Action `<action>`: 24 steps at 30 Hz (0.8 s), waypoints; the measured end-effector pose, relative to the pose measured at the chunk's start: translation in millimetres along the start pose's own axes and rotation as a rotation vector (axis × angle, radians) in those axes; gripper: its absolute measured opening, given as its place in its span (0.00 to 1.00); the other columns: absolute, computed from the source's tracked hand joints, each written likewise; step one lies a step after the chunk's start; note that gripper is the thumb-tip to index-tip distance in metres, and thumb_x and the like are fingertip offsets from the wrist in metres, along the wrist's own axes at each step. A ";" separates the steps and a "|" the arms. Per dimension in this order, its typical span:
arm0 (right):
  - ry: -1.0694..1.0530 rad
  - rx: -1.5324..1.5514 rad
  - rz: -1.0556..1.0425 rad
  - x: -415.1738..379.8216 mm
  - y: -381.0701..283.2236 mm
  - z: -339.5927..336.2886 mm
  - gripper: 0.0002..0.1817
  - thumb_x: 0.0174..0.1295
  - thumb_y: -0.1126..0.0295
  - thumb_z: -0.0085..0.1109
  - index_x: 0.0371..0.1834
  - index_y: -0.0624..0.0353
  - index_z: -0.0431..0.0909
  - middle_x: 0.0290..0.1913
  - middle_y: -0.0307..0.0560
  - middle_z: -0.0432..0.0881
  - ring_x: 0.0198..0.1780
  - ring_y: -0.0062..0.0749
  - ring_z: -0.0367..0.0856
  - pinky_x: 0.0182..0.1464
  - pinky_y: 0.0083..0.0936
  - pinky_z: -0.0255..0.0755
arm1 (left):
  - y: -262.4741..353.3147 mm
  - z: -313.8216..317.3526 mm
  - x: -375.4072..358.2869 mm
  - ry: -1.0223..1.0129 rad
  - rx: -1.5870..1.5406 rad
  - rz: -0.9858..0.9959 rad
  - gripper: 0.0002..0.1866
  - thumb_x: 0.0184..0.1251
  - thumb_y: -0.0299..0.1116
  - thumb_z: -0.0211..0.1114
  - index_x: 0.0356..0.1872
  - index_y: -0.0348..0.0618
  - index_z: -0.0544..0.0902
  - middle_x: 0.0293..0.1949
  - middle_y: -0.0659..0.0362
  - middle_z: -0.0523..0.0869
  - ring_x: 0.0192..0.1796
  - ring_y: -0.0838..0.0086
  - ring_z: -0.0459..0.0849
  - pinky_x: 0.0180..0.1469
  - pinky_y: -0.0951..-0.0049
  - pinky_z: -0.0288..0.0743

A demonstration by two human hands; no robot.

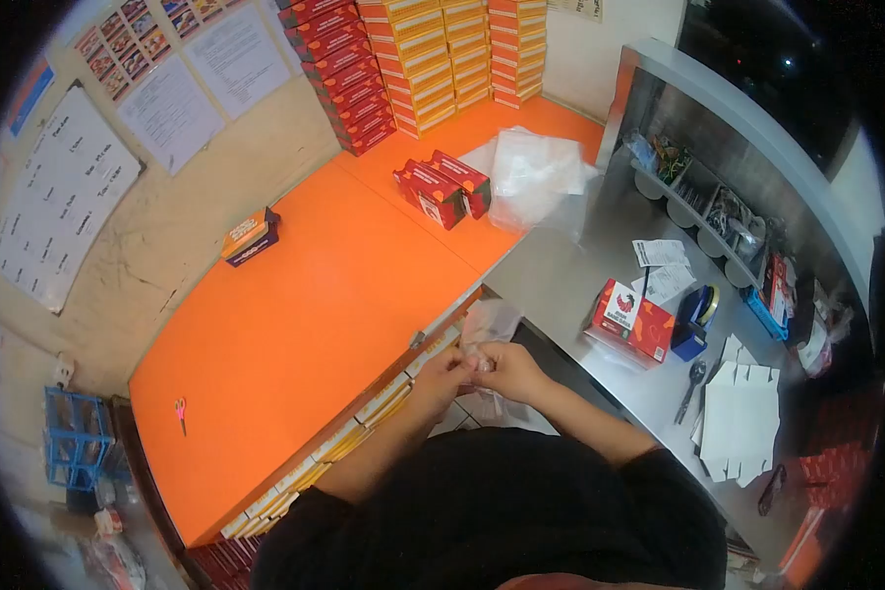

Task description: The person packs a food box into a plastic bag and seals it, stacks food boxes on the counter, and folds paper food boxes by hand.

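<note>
In front of my body, near the corner where the two counters meet, my left hand (442, 376) and my right hand (511, 372) come together. Both pinch a thin translucent plastic bag (492, 321), gathered between the fingertips. Part of the bag spreads out above the hands, and more of it hangs below them. Closest on the steel counter to the right is a red and white printed box (631, 320). A stack of clear plastic bags (536, 172) lies farther off at the back corner.
Red boxes (442, 187) stand on the orange counter (315, 324), with tall box stacks (413, 59) behind. An orange-purple box (251, 236) and scissors (181, 415) lie left. The steel counter holds receipts (664, 270), a tape dispenser (695, 320), a black spoon (691, 391) and flat white cartons (740, 418).
</note>
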State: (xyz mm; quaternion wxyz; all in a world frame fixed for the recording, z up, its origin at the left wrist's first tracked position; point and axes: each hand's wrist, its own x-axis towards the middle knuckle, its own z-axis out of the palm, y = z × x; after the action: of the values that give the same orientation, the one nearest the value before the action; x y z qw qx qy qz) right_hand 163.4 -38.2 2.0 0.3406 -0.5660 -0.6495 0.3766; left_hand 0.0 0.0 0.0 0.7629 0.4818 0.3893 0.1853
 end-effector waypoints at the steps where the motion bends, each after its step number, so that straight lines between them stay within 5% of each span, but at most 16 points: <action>1: -0.017 0.072 0.044 -4.4 13.0 -6.3 0.09 0.56 0.64 0.63 0.27 0.55 0.74 0.32 0.45 0.82 0.30 0.31 0.77 0.32 0.27 0.70 | -0.5 4.8 3.7 0.039 -0.156 0.062 0.14 0.65 0.39 0.60 0.42 0.38 0.74 0.43 0.53 0.78 0.49 0.65 0.78 0.53 0.65 0.74; 3: 0.100 0.468 0.113 6.2 26.3 31.3 0.11 0.58 0.68 0.61 0.22 0.54 0.70 0.28 0.43 0.79 0.30 0.28 0.77 0.31 0.27 0.70 | 4.4 -43.0 -11.5 0.107 -0.280 0.055 0.11 0.66 0.36 0.59 0.39 0.38 0.74 0.35 0.57 0.79 0.43 0.70 0.80 0.51 0.68 0.75; 5: 0.459 0.967 0.145 4.3 57.4 9.6 0.08 0.60 0.69 0.59 0.27 0.54 0.70 0.24 0.39 0.74 0.28 0.27 0.74 0.29 0.25 0.69 | 15.6 -65.2 -1.6 -0.131 -0.685 0.135 0.10 0.64 0.36 0.60 0.39 0.41 0.75 0.37 0.57 0.80 0.44 0.73 0.80 0.49 0.72 0.75; 6: 0.649 1.132 0.152 -4.1 39.3 -22.5 0.08 0.63 0.65 0.53 0.28 0.54 0.69 0.23 0.38 0.73 0.25 0.24 0.71 0.26 0.23 0.68 | 9.1 -80.9 2.9 -0.143 -0.692 0.135 0.10 0.64 0.36 0.60 0.39 0.41 0.75 0.37 0.57 0.80 0.44 0.73 0.80 0.49 0.72 0.75; 7: 0.850 1.275 0.130 -12.6 20.9 -54.7 0.10 0.67 0.62 0.47 0.29 0.53 0.68 0.22 0.36 0.72 0.21 0.21 0.68 0.24 0.21 0.66 | -3.7 -101.4 8.8 -0.381 -0.478 0.085 0.13 0.62 0.37 0.62 0.41 0.40 0.76 0.39 0.56 0.80 0.45 0.73 0.79 0.48 0.71 0.75; 9: 0.742 1.191 -0.015 -19.9 38.2 -72.7 0.08 0.65 0.64 0.51 0.32 0.53 0.67 0.24 0.33 0.69 0.24 0.19 0.68 0.26 0.19 0.67 | -1.6 -107.3 11.7 -0.617 -0.257 0.045 0.16 0.60 0.38 0.64 0.44 0.39 0.76 0.42 0.55 0.80 0.47 0.73 0.79 0.47 0.71 0.74; 11: 0.740 0.938 0.040 -13.5 -1.5 -55.1 0.09 0.60 0.65 0.57 0.35 0.52 0.66 0.27 0.31 0.65 0.26 0.17 0.68 0.28 0.17 0.67 | 14.0 -86.0 1.1 -0.236 0.795 0.232 0.25 0.54 0.41 0.66 0.51 0.42 0.73 0.47 0.49 0.79 0.49 0.69 0.79 0.47 0.69 0.74; 12: 0.605 0.851 0.010 -10.0 -17.6 -37.2 0.16 0.55 0.68 0.62 0.42 0.54 0.66 0.32 0.33 0.69 0.30 0.20 0.71 0.30 0.20 0.70 | 13.5 -77.7 6.2 -0.241 0.792 0.228 0.25 0.54 0.41 0.66 0.51 0.42 0.73 0.47 0.49 0.79 0.49 0.69 0.79 0.47 0.69 0.74; 14: 0.492 0.189 -0.117 8.9 -10.2 8.7 0.19 0.49 0.67 0.68 0.43 0.54 0.70 0.26 0.33 0.70 0.24 0.31 0.72 0.31 0.25 0.71 | 15.3 -59.1 18.9 -0.088 0.620 0.262 0.28 0.50 0.44 0.68 0.52 0.43 0.75 0.42 0.48 0.82 0.45 0.69 0.82 0.44 0.66 0.74; 15: 0.494 0.185 -0.122 8.3 -7.4 13.5 0.19 0.49 0.67 0.68 0.43 0.54 0.70 0.26 0.33 0.70 0.24 0.31 0.72 0.31 0.25 0.71 | 12.4 -52.2 20.0 -0.089 0.620 0.268 0.28 0.50 0.44 0.68 0.52 0.43 0.75 0.42 0.48 0.82 0.45 0.69 0.82 0.44 0.66 0.74; 16: 0.456 -0.036 -0.014 7.4 -5.7 17.5 0.14 0.48 0.73 0.65 0.37 0.57 0.72 0.25 0.35 0.71 0.28 0.32 0.75 0.35 0.27 0.72 | 7.5 -46.4 18.9 0.251 0.830 0.435 0.25 0.50 0.44 0.68 0.48 0.44 0.78 0.37 0.50 0.83 0.40 0.67 0.82 0.41 0.65 0.74; 17: 0.412 -0.256 0.097 6.6 -5.6 19.5 0.09 0.48 0.79 0.62 0.32 0.60 0.74 0.24 0.38 0.73 0.33 0.32 0.77 0.38 0.28 0.73 | 13.1 -73.1 18.5 0.225 0.887 0.457 0.22 0.49 0.43 0.68 0.45 0.44 0.79 0.31 0.52 0.83 0.34 0.63 0.82 0.36 0.63 0.74; 19: 0.715 -0.274 0.152 -12.2 0.3 -47.0 0.05 0.46 0.83 0.57 0.21 0.60 0.73 0.18 0.42 0.72 0.28 0.31 0.76 0.36 0.25 0.72 | 22.6 -121.5 13.5 0.356 0.862 0.387 0.19 0.47 0.40 0.69 0.42 0.45 0.81 0.24 0.52 0.82 0.28 0.56 0.81 0.31 0.60 0.73; 21: 0.813 0.261 0.208 -29.0 16.1 -74.2 0.06 0.44 0.84 0.52 0.19 0.60 0.70 0.20 0.45 0.75 0.27 0.31 0.75 0.33 0.26 0.70 | 26.7 -140.2 10.2 0.503 0.793 0.285 0.19 0.46 0.38 0.68 0.42 0.45 0.80 0.24 0.50 0.81 0.28 0.54 0.80 0.31 0.58 0.72; 22: 0.814 0.262 0.215 -30.2 14.2 -68.7 0.06 0.44 0.84 0.52 0.19 0.60 0.70 0.20 0.45 0.75 0.27 0.31 0.75 0.33 0.26 0.70 | 25.9 -142.7 10.1 0.628 0.843 0.338 0.17 0.46 0.35 0.69 0.38 0.42 0.79 0.24 0.51 0.81 0.28 0.57 0.79 0.31 0.63 0.72; 24: 0.738 -0.271 0.188 -25.4 -3.6 -55.3 0.05 0.43 0.84 0.49 0.19 0.61 0.66 0.21 0.48 0.76 0.25 0.39 0.74 0.31 0.29 0.68 | 24.7 -135.6 15.5 0.750 0.881 0.402 0.14 0.46 0.32 0.69 0.35 0.39 0.79 0.25 0.52 0.80 0.27 0.60 0.78 0.32 0.69 0.72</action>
State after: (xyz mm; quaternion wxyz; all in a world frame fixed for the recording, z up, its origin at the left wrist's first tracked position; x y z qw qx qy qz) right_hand 212.9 -57.9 31.5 0.4373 -0.7601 -0.4725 0.0884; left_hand -92.8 101.9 -16.3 0.2531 0.7179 0.5727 0.3043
